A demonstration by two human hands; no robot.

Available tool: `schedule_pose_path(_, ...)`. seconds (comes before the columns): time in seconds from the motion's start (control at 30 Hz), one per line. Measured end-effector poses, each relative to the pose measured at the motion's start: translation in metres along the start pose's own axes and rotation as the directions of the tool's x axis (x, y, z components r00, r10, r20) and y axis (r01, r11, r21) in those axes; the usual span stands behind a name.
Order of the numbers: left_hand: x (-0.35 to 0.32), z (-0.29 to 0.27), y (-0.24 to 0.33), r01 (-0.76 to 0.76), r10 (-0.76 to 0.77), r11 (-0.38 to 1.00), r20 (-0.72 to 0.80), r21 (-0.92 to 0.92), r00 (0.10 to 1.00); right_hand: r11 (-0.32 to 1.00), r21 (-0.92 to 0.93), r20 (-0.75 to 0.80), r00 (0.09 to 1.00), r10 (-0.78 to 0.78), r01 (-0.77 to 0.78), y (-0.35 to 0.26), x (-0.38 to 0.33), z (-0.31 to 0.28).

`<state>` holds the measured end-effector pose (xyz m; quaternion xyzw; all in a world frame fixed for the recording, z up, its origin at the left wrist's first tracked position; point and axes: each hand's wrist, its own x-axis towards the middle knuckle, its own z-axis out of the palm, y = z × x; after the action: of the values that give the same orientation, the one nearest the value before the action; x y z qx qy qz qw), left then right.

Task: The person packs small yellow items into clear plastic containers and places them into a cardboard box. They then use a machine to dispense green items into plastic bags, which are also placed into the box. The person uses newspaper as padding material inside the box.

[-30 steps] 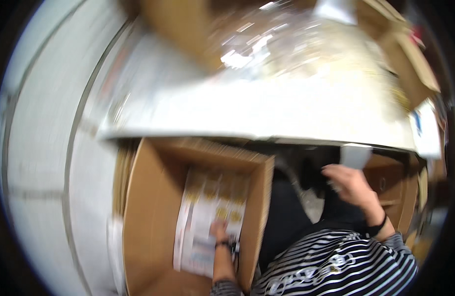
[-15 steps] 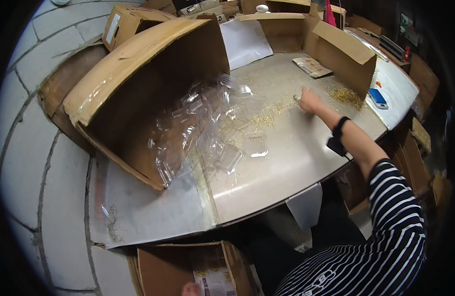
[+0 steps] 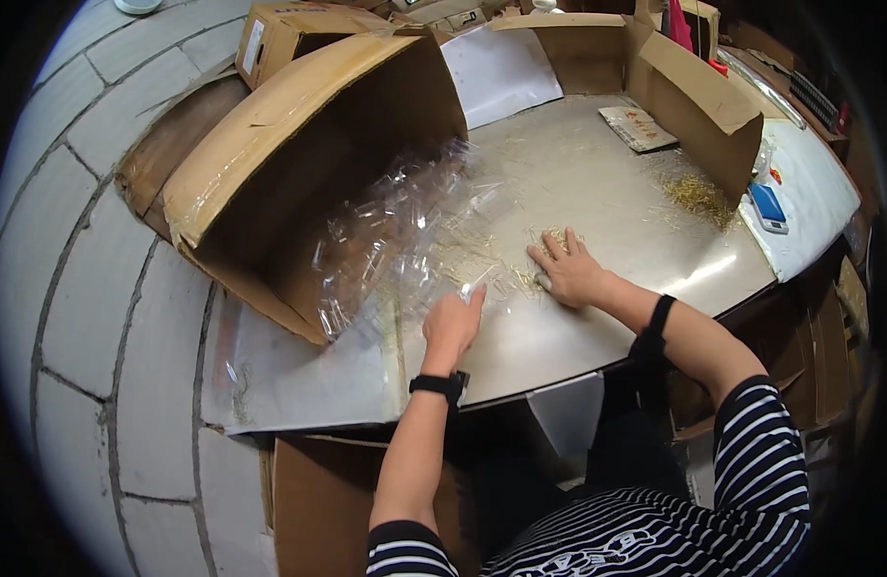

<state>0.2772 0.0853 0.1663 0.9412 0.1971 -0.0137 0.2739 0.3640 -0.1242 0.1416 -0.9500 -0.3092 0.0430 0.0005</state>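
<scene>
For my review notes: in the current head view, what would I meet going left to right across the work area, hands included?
Large open cardboard box → left hand → right hand → flat cardboard piece → heap of thin gold-coloured bits → blue-and-white device.

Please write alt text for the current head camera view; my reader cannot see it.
A person's right hand rests spread among small golden pieces on a table, while the left hand appears to hold a clear plastic piece. Clear plastic containers spill from a cardboard box.
</scene>
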Motion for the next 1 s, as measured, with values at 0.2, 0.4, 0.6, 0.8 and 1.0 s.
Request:
schedule_pose_path(0.2, 0.015, 0.016, -0.02, 0.049, -0.05, 0.999, -0.082, -0.007, 0.995, 0.861, 0.483, -0.168, 0.982, -0.084, 0.156, 0.017, -0.072, 0.0)
schedule_pose_path(0.4, -0.061, 0.023, -0.01, -0.048, -0.102, 0.561, -0.127, -0.827, 0.987, 0.858, 0.505, -0.302, 0.913, 0.273, -0.09, 0.006, -0.071, 0.031)
schedule_pose_path(0.6, -0.198, 0.027, -0.03, 0.026, -0.143, 0.287, -0.015, -0.958, 0.99, 0.892, 0.446, -0.232, 0.972, 0.031, 0.078, -0.043, -0.08, 0.021)
schedule_pose_path(0.8, -0.284, 0.11, -0.13, 0.384, -0.214, 0.109, 0.355, -0.917, 0.91, 0.869, 0.485, -0.313, 0.947, 0.068, 0.098, -0.044, -0.085, 0.02)
schedule_pose_path(1.0, -0.262, 0.189, -0.097, 0.576, -0.097, 0.09, 0.569, -0.812, 0.817, 0.949, 0.279, -0.458, 0.889, -0.001, 0.145, -0.09, -0.107, 0.045)
